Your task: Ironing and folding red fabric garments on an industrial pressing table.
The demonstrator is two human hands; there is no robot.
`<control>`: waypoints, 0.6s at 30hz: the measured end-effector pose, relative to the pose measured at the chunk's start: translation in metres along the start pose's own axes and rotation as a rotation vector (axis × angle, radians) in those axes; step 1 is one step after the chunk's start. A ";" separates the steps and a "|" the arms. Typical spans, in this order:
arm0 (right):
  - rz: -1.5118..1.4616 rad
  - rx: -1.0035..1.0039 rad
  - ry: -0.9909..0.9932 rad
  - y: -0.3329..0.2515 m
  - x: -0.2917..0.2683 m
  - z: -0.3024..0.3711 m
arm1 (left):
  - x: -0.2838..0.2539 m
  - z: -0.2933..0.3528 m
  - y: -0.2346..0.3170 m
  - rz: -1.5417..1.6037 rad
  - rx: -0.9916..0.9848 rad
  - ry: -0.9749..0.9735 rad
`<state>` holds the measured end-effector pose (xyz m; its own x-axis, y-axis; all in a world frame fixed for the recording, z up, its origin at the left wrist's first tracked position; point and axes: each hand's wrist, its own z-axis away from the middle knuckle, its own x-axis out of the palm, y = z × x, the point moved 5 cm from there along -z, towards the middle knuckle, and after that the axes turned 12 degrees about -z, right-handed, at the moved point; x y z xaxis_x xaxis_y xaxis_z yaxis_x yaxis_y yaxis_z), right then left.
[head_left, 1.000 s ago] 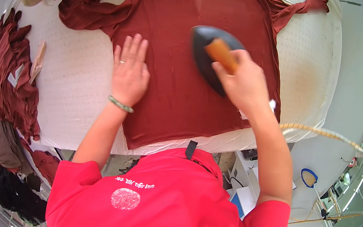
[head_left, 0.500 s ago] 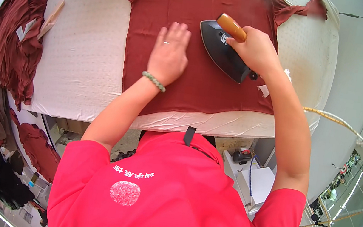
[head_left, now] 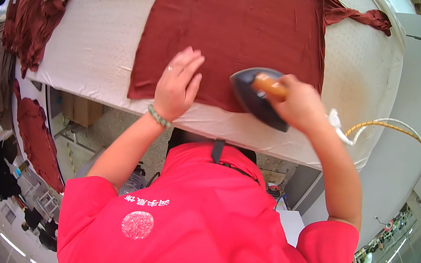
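Iron sits at the near right part of the dark red garment, straddling its hem and the white table cover, with the right hand wrapped around its orange-brown handle. The left hand is empty, fingers stretched over the hem's left part, though contact cannot be told. Judging by the cloth, the body panel is largely flat and smooth already, with slight ripples left, whereas the right sleeve is twisted, the garment's far end is out of view, and the dark red pile at left lies rumpled.
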<state>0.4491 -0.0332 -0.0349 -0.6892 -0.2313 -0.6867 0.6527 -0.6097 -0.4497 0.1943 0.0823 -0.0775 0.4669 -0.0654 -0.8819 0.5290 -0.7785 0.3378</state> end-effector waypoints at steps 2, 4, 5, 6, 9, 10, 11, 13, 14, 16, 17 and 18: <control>-0.161 0.110 0.140 0.066 -0.033 0.005 | -0.001 0.038 0.033 0.136 -0.126 -0.124; -0.374 0.245 0.211 0.132 -0.064 0.017 | 0.013 0.082 0.055 0.397 -0.463 -0.213; -0.473 0.298 0.271 0.167 -0.078 0.020 | 0.029 0.104 0.060 0.660 -0.783 -0.271; -0.435 0.206 0.403 0.223 -0.095 0.019 | 0.041 0.118 0.071 0.933 -1.090 -0.333; -0.257 0.186 0.550 0.274 -0.110 0.027 | 0.052 0.115 0.100 1.078 -1.281 -0.176; -0.106 0.266 0.577 0.267 -0.119 0.036 | 0.055 0.114 0.106 1.156 -1.373 -0.090; 0.051 0.345 0.606 0.261 -0.124 0.045 | 0.056 0.111 0.112 1.154 -1.375 -0.084; 0.126 -0.013 0.858 0.226 -0.110 0.068 | 0.060 0.104 0.114 1.148 -1.441 -0.072; 0.197 -0.378 1.093 0.204 -0.098 0.090 | 0.063 0.100 0.114 1.146 -1.472 -0.063; -0.267 -0.171 0.800 0.232 -0.039 0.093 | 0.074 0.095 0.107 1.111 -1.468 -0.103; -0.208 0.051 0.559 0.241 -0.001 0.092 | 0.080 0.096 0.103 1.070 -1.471 -0.153; -0.614 0.285 0.221 0.240 0.037 0.091 | 0.084 0.095 0.100 1.027 -1.473 -0.199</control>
<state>0.5514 -0.2568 -0.1160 -0.8062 0.3586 -0.4706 0.0385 -0.7618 -0.6466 0.2193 -0.0609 -0.1494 0.9542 -0.2645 -0.1399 0.2941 0.7424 0.6019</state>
